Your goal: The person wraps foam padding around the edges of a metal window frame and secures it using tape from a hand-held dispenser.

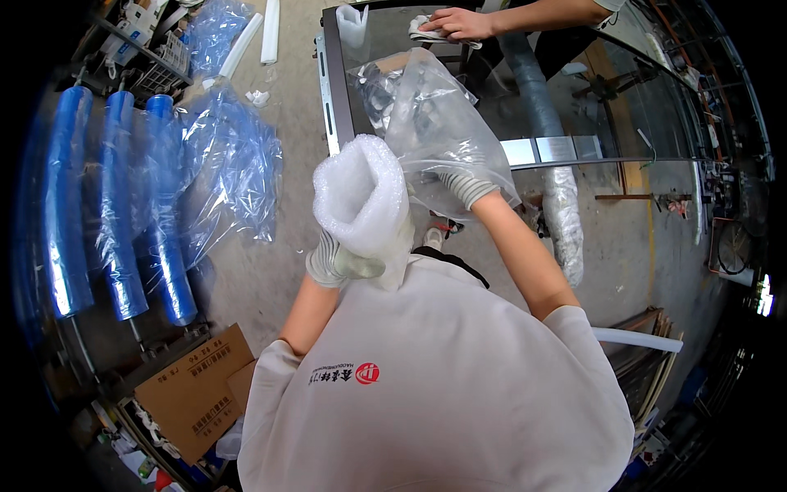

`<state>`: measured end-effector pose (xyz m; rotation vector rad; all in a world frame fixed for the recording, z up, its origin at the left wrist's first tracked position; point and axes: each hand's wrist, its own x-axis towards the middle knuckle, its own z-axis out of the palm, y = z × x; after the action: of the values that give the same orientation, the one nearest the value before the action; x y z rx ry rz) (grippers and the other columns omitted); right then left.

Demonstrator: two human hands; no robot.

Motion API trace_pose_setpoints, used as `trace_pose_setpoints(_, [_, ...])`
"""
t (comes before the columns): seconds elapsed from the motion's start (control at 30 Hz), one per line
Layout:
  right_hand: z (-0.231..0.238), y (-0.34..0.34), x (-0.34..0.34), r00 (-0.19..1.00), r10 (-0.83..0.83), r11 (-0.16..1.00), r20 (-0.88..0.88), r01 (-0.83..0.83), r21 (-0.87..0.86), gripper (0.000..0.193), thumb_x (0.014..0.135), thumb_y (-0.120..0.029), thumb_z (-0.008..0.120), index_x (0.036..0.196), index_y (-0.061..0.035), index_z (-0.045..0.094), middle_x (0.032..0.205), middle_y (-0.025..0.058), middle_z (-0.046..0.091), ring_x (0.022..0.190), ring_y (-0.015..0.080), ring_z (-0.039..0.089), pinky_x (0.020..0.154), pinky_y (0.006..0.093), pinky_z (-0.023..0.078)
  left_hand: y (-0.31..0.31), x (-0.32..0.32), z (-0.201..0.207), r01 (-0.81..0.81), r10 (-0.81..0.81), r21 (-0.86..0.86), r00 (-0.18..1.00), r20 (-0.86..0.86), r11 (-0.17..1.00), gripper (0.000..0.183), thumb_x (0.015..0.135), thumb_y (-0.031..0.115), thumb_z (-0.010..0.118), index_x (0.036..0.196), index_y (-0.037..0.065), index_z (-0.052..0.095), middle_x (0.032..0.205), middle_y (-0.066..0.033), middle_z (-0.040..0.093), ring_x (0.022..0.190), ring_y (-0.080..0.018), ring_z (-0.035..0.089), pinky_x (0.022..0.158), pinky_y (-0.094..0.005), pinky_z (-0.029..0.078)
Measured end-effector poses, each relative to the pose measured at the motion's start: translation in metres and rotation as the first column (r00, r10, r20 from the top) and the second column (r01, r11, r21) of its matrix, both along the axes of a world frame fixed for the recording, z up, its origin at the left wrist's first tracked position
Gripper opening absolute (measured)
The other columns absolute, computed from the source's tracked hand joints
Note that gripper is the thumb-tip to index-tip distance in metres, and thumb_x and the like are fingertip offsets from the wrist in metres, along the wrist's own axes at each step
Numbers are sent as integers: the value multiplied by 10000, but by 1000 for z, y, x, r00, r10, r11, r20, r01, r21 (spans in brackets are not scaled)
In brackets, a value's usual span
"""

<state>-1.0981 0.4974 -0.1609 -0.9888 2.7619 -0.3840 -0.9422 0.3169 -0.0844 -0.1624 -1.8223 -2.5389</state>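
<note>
My left hand (pixel 344 261), in a striped grey-green glove, is closed around a white foam sheet (pixel 373 232) rolled into a thick tube. The tube stands up in front of my chest, its open end facing up. My right hand (pixel 470 189), gloved the same way, grips the lower part of a clear plastic bag (pixel 438 107); its fingers are partly covered by the film. The bag spreads over the near left corner of a dark-framed glass panel (pixel 337 90). Shiny crumpled wrapping (pixel 379 92) shows at the bag's left side.
Across the panel, another person's hand (pixel 459 25) presses a cloth (pixel 426 33) on the glass. Blue film rolls (pixel 119 205) stand at left beside loose blue film (pixel 234 156). A cardboard sheet (pixel 197 394) lies lower left. A wrapped tube (pixel 564 221) is at right.
</note>
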Motion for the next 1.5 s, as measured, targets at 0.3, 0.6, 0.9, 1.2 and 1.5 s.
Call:
trace_pose_setpoints(0.3, [-6,10,-6,998,-59,998,24,58,31,307,850,-342,503,957,-99,658,977,164,637,883,333,611,778,425,486,7,1,-5,68,-81,211,995,53,975,667,765,358,675,1292,45,413,1258,-89,478,1152,-209,478,979,-365,396])
trace_pose_setpoints(0.6, [172,63,84,701,47,334,711,660,-673,216,784,-139,704,932,2,631,822,55,655,760,84,600,675,227,497,25,-9,17,48,-16,-262,992,124,964,1058,416,220,840,1335,65,339,1239,-84,487,1138,-231,495,970,-355,394])
trace_pose_setpoints(0.9, [202,42,95,890,-106,754,444,363,-547,339,783,-187,683,1055,-6,592,717,19,552,588,53,497,573,203,444,47,-24,38,-14,-41,-566,996,-84,824,901,494,202,842,1265,94,388,1135,-73,519,1028,-210,536,882,-332,462])
trace_pose_setpoints(1.2, [198,30,92,758,172,36,629,633,-773,313,913,-139,487,1181,22,480,938,87,565,734,114,551,645,231,478,68,-31,11,28,-17,-189,998,59,982,767,472,273,793,1129,15,492,1023,-146,566,959,-299,573,841,-371,471])
trace_pose_setpoints(1.5, [183,27,99,746,265,126,611,601,-789,278,949,-121,447,1202,-6,448,1037,104,591,1005,165,562,911,306,447,58,-25,44,-93,-50,-675,981,-189,732,798,463,208,802,1174,59,471,1067,-91,565,972,-199,571,838,-346,472])
